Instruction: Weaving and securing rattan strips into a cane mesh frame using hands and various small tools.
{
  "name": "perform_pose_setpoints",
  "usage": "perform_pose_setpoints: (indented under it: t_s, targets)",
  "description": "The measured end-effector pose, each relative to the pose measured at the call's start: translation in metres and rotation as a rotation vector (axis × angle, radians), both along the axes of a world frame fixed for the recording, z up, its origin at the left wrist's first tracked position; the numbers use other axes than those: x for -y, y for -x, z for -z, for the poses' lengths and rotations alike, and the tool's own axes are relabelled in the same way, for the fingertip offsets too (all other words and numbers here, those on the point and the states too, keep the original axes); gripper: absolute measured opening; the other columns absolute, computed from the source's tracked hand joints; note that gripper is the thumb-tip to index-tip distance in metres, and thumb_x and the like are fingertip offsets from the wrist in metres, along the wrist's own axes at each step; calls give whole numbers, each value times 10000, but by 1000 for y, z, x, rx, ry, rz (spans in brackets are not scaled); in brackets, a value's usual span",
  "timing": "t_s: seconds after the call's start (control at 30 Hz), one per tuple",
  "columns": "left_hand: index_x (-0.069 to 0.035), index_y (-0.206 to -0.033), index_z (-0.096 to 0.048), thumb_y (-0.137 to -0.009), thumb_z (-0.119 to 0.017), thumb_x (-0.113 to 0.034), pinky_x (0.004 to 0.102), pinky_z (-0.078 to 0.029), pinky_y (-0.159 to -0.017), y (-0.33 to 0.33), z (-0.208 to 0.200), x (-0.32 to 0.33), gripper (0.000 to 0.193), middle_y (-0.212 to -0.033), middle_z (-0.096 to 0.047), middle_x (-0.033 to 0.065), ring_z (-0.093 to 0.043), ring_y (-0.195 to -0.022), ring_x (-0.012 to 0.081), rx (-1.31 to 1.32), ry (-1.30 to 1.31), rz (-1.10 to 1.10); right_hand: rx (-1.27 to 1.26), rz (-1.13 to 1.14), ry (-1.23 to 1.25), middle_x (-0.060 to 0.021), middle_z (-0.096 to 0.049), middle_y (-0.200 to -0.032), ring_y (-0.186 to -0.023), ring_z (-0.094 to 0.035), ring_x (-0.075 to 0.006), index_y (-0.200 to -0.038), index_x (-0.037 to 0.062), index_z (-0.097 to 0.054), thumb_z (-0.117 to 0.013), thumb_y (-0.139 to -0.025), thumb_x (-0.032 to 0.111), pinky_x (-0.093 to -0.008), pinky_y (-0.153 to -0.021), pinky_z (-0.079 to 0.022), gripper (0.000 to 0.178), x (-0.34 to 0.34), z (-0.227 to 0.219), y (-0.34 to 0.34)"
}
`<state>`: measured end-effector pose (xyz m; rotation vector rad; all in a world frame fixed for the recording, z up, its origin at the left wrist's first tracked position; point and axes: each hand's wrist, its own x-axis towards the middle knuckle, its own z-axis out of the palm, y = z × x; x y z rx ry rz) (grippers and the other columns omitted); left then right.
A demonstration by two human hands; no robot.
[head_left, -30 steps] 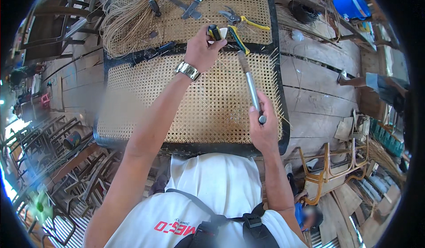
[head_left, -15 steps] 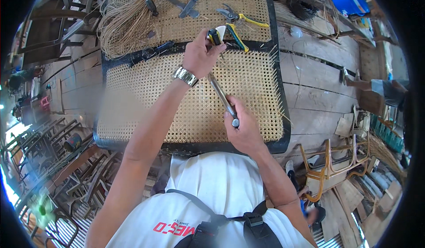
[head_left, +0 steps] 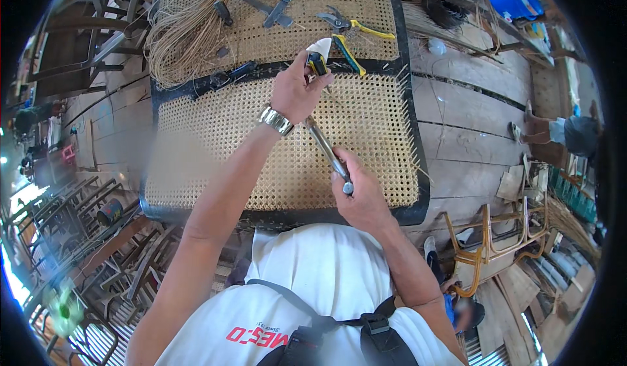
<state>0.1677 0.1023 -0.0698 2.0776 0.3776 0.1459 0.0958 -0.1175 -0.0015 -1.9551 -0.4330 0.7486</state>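
My left hand is closed around a yellow-and-black handle, with a thin shaft just showing below the fingers. The tool's working tip is hard to make out. A white pointed piece shows just beyond these fingers. In my right hand is a shiny steel-handled tool, gripped near its rounded close end. Its far end passes behind my left wrist, so any head there is hidden. Both hands are over a woven cane panel in a black frame, with loose cane ends sticking up along its right edge.
Beyond the hands lie yellow-handled pruning shears, a knife and a bundle of cane strands. A dark tool rests on the frame's crossbar. Chair frames stand at right; a person is at far right.
My left hand has dropped slightly toward me with the yellow-and-black handle. The steel-handled tool has shifted barely. At far right the person has moved a little.
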Motion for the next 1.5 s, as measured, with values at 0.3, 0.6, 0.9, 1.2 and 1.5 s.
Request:
perform_pose_setpoints:
  t_s: [0.3, 0.6, 0.9, 1.2, 1.5]
  targets:
    - [-61, -1080, -600, -893, -786, -149, 231, -483, -624, 25, -32, -14, 278, -887, -722, 13, -650, -766, 68, 123, 287, -129, -136, 14, -45, -150, -627, -929, -725, -610, -219, -1351, 6, -505, -559, -964, 74, -355, -677, -490, 396, 41, -30, 8]
    - [-61, -1067, -601, -904, -782, -140, 205, -464, -651, 41, -28, -7, 256, -871, -675, -37, -586, -767, 25, 151, 274, -218, -330, 770, -482, -42, -618, -913, -617, -442, -14, -1400, 25, -502, -513, -1018, 71, -165, -544, -343, 385, 103, -16, -8]
    - [-28, -1159, -607, -876, -791, -223, 289, -523, -733, -6, -35, 48, 390, -916, -707, 37, -633, -783, 110, -49, 135, -160, -272, 863, -323, -38, -613, -952, -611, -467, -38, -1324, 15, -530, -536, -1013, 82, -196, -535, -388, 318, 127, 11, -4]
    - [-38, -1192, -583, -870, -767, -303, 388, -542, -746, -28, 20, 53, 456, -910, -739, 129, -714, -802, 271, 74, 13, -53, 87, 94, -6, -214, -627, -929, -809, -646, -342, -1261, 5, -547, -557, -954, 91, -415, -738, -504, 319, 73, -4, 0]
    - [-35, -1145, -584, -840, -800, -202, 353, -540, -724, -32, 8, 58, 410, -939, -745, 100, -717, -815, 225, 140, 34, -57, 279, 118, 3, -219, -639, -913, -790, -638, -375, -1280, -12, -543, -556, -948, 98, -425, -731, -499, 351, 59, 16, -16]
